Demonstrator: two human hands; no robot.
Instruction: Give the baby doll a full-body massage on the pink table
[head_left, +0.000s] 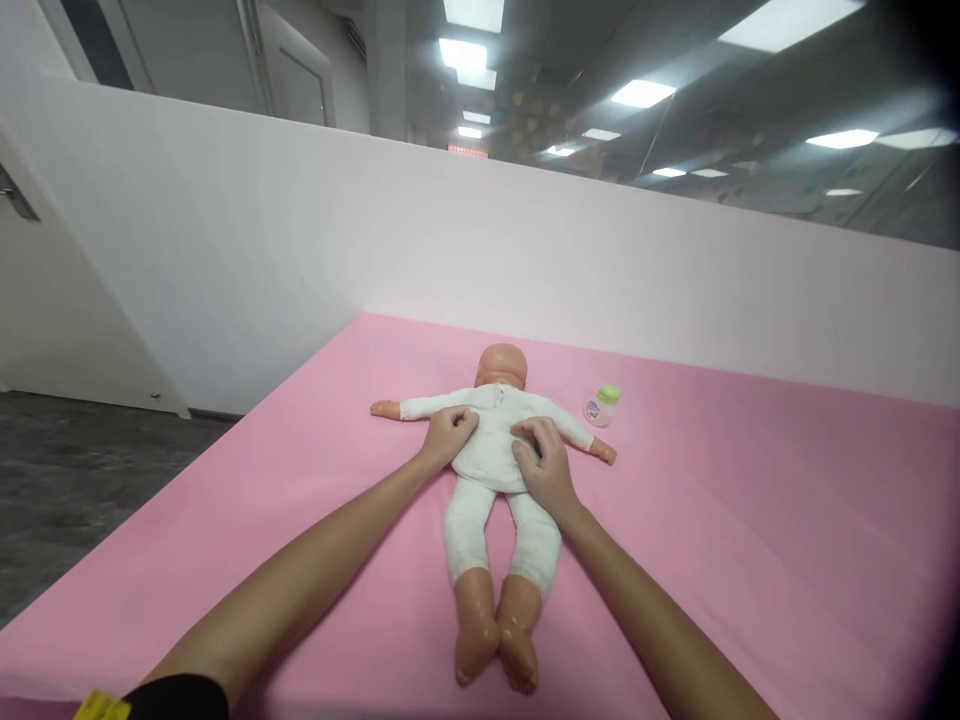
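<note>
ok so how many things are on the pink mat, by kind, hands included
doll: 1
bottle: 1
hands: 2, left and right, both resting on the doll's white suit
total: 4

A glossy plastic doll point(501, 375) in soft white cloth lies on matt pink sheet point(750, 520).

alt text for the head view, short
Two bare hands, left hand and right hand, rest on the torso of a baby doll in white clothes, lying on a pink surface. A small green-capped bottle stands beside it.
</note>
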